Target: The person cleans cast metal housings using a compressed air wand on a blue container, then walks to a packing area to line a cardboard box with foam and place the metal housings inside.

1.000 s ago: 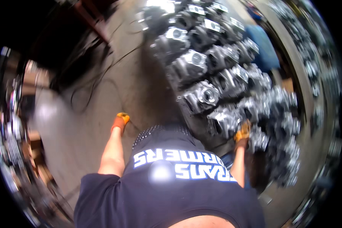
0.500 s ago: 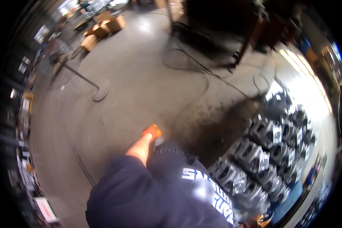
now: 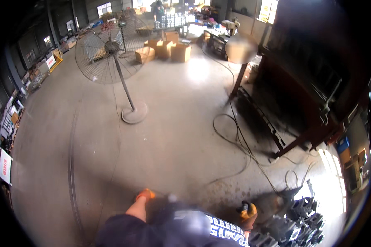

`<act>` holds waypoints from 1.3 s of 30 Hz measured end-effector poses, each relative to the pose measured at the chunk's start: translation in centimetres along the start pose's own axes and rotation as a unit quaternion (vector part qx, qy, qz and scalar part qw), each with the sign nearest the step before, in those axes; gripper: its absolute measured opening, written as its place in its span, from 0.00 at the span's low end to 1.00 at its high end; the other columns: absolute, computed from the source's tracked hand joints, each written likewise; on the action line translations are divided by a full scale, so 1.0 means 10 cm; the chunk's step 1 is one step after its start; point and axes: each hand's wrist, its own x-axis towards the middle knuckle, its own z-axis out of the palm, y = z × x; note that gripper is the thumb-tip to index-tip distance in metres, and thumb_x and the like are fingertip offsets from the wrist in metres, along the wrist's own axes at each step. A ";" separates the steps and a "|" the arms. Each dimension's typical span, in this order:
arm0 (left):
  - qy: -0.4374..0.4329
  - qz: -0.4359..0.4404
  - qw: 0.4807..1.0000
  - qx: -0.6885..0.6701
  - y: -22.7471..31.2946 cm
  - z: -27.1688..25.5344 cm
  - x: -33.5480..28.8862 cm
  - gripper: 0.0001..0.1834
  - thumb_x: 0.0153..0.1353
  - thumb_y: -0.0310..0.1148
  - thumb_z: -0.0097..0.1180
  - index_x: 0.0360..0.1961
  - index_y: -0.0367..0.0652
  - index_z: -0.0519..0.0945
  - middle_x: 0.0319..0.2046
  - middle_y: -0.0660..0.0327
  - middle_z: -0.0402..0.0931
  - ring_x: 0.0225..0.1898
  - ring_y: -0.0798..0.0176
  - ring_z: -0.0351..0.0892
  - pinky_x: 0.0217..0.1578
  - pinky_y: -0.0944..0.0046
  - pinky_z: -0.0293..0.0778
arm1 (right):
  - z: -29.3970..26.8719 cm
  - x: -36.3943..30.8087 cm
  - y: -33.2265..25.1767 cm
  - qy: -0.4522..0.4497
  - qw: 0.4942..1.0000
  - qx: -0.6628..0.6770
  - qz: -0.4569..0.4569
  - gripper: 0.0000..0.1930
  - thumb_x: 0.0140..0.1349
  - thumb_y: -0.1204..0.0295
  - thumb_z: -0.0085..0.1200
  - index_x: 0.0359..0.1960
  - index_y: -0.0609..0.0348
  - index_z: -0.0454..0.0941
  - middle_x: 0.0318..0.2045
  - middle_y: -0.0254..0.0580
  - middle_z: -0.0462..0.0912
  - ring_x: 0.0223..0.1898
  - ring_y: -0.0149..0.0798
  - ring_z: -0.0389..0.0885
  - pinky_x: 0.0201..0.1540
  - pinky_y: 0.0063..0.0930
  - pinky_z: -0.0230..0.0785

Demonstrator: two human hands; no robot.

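Observation:
My left hand (image 3: 145, 194), in an orange glove, hangs low over the concrete floor, in front of my dark sweatshirt. Its fingers are too small and blurred to read, and no object shows in it. My right hand (image 3: 247, 213), in an orange-yellow glove, is beside the pile of dark grey metal castings (image 3: 285, 229) at lower right. Its fingers are curled; a dark shape at their tips could be a held part or the glove itself, which I cannot tell.
A large pedestal fan (image 3: 111, 48) stands ahead left, with cardboard boxes (image 3: 164, 49) behind it. A dark red machine frame (image 3: 303, 138) rises at right. Loose cables (image 3: 237, 132) lie on the floor near it. Far back, a person (image 3: 158, 11) is by a loaded table.
My view has lifted and swung right, so the fan, boxes and machine show more fully. My right hand has come clearly into view beside the castings.

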 end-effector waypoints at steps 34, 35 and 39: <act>0.070 -0.078 0.994 -0.009 -3.63 -3.12 -0.14 0.16 0.53 0.32 0.54 0.42 0.37 0.75 0.26 0.52 0.79 0.27 0.50 0.81 0.28 0.54 0.75 | 7.46 1.70 -1.00 -0.651 0.560 -0.512 -0.013 0.14 0.48 0.61 0.47 0.27 0.51 0.84 0.29 0.40 0.84 0.32 0.41 0.81 0.37 0.35 0.72; 0.080 -0.121 0.985 -0.090 -3.76 -3.20 -0.02 0.16 0.53 0.33 0.54 0.42 0.38 0.75 0.27 0.52 0.79 0.28 0.50 0.81 0.29 0.55 0.75 | 7.72 1.71 -0.96 -0.658 0.552 -0.508 -0.056 0.14 0.47 0.60 0.48 0.27 0.49 0.84 0.30 0.40 0.84 0.35 0.43 0.82 0.38 0.36 0.72; 0.145 -0.236 0.890 -0.361 -4.29 -3.45 0.51 0.16 0.54 0.35 0.54 0.44 0.40 0.75 0.30 0.53 0.78 0.31 0.51 0.80 0.32 0.56 0.75 | 8.80 1.76 -1.34 -0.676 0.513 -0.485 -0.211 0.15 0.50 0.56 0.52 0.33 0.48 0.83 0.36 0.40 0.84 0.38 0.45 0.82 0.40 0.37 0.72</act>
